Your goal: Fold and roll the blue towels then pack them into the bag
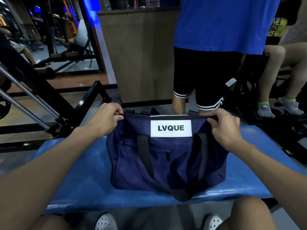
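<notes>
Bag (166, 160) upright mid-bench (79, 180), label (171, 128) twd me. L hand (106, 118) & R hand (224, 127) each pinch top rim at opposite ends, prob. to spread mouth for packing. No blue towels visible.

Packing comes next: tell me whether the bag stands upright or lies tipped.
Upright: the bag stands on the bench, left hand and right hand gripping its top edge.
</notes>
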